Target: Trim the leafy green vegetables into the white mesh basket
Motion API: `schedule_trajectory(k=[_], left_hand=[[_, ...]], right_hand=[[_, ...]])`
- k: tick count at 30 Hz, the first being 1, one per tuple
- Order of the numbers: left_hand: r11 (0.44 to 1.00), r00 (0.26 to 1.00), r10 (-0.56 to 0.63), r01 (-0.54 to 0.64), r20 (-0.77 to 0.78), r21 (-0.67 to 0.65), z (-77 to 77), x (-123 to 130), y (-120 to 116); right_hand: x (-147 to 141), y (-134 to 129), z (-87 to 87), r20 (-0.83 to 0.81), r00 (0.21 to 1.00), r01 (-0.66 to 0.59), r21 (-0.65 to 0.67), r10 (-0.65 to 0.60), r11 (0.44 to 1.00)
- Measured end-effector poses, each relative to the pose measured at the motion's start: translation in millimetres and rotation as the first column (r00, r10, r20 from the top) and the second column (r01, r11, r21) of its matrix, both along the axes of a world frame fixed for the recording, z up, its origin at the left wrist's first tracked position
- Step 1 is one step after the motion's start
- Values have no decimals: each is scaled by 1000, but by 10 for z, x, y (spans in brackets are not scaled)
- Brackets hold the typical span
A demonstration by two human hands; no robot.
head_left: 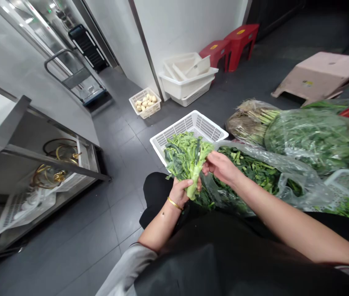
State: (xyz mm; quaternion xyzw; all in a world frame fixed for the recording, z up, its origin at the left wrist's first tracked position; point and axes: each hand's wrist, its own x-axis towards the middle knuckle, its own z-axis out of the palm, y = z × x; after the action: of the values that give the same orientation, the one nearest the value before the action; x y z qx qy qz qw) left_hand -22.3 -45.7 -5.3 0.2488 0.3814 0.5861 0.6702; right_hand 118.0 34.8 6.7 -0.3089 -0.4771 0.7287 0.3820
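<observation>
In the head view, my left hand (181,191) is closed around the thick pale stalk of a head of leafy greens (186,158). It has frilly light-green tops and some darker leaves, and is held up over the near side of a white slotted basket (206,122). My right hand (222,166) has its fingers bent together at the right edge of the greens; the fingertips are partly hidden. Just below and right of that hand lies an opened clear plastic bag (303,174) full of dark green leaves (251,166).
Bagged greens (313,131) and a rooty bundle (246,123) lie to the right, near a pink stool (331,72). Ahead are a small basket of pale round vegetables (145,102), stacked white tubs (186,84) and red stools (243,41). A metal shelf (57,158) stands left.
</observation>
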Motion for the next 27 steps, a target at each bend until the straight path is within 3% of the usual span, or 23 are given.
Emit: schedule_trajectory(k=[3, 7, 9, 11, 13, 15, 17, 19, 20, 22, 24, 25, 27], left_hand=[[997, 1000, -11, 10, -9, -75, -5, 25, -10], [992, 990, 101, -107, -93, -63, 7, 84, 18], [985, 980, 161, -166, -117, -39, 20, 104, 26], [981, 977, 182, -188, -115, -50, 30, 113, 17], [983, 983, 160, -167, -88, -80, 33, 110, -2], [985, 989, 140, -145, -57, -95, 30, 91, -9], [983, 988, 147, -151, -42, -105, 23, 51, 7], [975, 978, 195, -201, -74, -98, 15, -2, 34], [968, 967, 228, -238, -114, -82, 11, -27, 43], [953, 928, 290, -303, -234, -23, 8, -55, 39], [946, 877, 314, -320, -363, 46, 15, -46, 7], [948, 857, 313, -310, -409, 75, 22, -30, -14], [952, 835, 306, -278, -458, 129, 34, 14, -57]], right_hand=[[-50, 70, 31, 138, 989, 43, 85, -54, 995], [-153, 61, 15, 298, 925, 187, 185, -237, 965], [-152, 53, 43, 348, 887, 190, 320, -302, 928], [-105, 35, 95, 416, 806, 147, 549, -421, 823], [-33, -34, 140, 471, 676, 25, 753, -566, 657], [38, -180, 141, 489, 600, -139, 843, -634, 519], [93, -377, 93, 521, 645, -304, 846, -560, 437], [133, -531, 37, 600, 698, -459, 794, -392, 398], [149, -558, 23, 659, 687, -528, 742, -307, 413], [167, -475, 45, 766, 613, -584, 606, -196, 540], [159, -241, 118, 786, 577, -455, 535, -221, 712], [143, -101, 156, 766, 584, -351, 536, -268, 768], [85, 142, 193, 716, 628, -198, 525, -304, 828]])
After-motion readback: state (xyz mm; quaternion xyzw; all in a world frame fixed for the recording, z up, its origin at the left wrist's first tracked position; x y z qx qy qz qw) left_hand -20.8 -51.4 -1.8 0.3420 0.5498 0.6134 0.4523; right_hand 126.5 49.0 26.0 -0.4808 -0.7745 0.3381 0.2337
